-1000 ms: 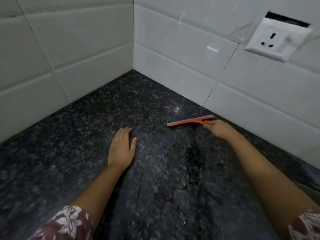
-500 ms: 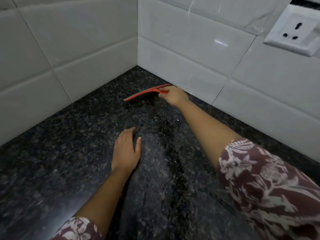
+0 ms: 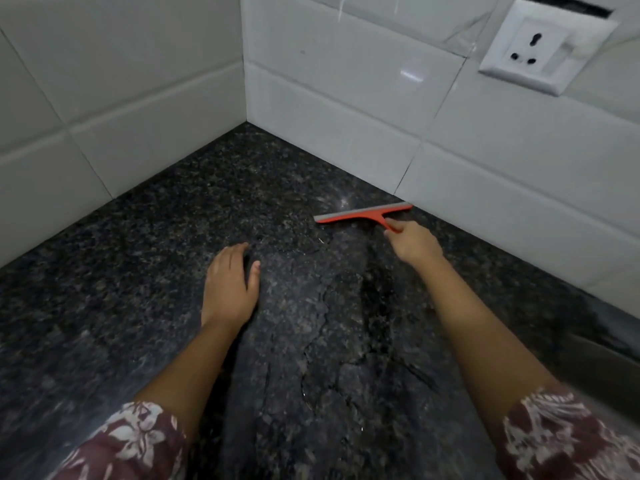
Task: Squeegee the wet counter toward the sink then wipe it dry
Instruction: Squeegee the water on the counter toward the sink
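An orange squeegee (image 3: 360, 214) with a grey blade lies edge-down on the dark speckled granite counter (image 3: 138, 258), its right tip close to the tiled back wall. My right hand (image 3: 414, 244) grips its short handle from the near side. My left hand (image 3: 230, 284) rests flat on the counter, palm down, fingers together, left of the squeegee and nearer to me. Wet streaks and water trails (image 3: 374, 299) run along the counter from the blade toward me. No sink or cloth shows.
White tiled walls meet in a corner (image 3: 244, 119) at the back of the counter. A white electrical socket (image 3: 540, 46) sits on the right wall above the squeegee. A lighter ledge or rim (image 3: 609, 368) shows at the right edge.
My right hand pulled the squeegee back from near the corner, rightward and toward me along the back wall. My left hand stayed flat in place.
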